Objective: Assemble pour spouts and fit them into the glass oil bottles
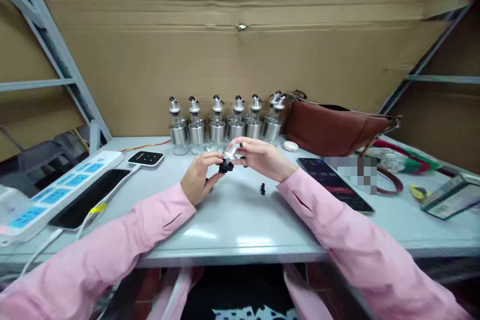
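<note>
Above the middle of the table, both my hands are closed on one bottle pourer [229,156], a silver spout with a black ribbed stopper. The fingers of my left hand [200,176] grip it around the black stopper end. From the other side my right hand [262,157] pinches the silver spout near its tip. A small black plastic piece [263,189] lies on the table below my right hand. Behind my hands stand several glass oil bottles [217,132] with steel sleeves, each front one topped by a similar silver pourer with a black tip.
A power strip [93,157], a black phone [90,197] and a small white-edged device [146,159] lie at left. At right are a brown bag [330,127], a round white object [290,146], a phone showing a timer [333,182] and a box [452,197]. Cardboard backs the table.
</note>
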### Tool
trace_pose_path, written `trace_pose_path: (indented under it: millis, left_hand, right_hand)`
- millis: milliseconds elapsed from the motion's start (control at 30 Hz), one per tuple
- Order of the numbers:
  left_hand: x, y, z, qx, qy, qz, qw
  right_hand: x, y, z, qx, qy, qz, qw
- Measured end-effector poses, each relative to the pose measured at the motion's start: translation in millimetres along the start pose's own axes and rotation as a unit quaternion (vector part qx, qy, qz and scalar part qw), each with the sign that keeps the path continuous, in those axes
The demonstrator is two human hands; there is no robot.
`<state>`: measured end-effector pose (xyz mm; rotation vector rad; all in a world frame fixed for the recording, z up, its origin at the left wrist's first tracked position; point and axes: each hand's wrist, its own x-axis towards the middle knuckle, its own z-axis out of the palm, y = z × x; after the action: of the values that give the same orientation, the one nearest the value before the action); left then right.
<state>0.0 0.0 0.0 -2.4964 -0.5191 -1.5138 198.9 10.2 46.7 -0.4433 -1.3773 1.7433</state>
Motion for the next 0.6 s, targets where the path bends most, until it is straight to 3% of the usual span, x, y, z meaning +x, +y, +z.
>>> trace_pose_path:
  millis: [600]
  left_hand:
    - [-3.7, -0.4, 3.7, -0.016, 0.007, -0.022, 1.000]
  right_hand:
    - [0.8, -0.5, -3.1, -0.043, -0.032, 0.017, 0.998]
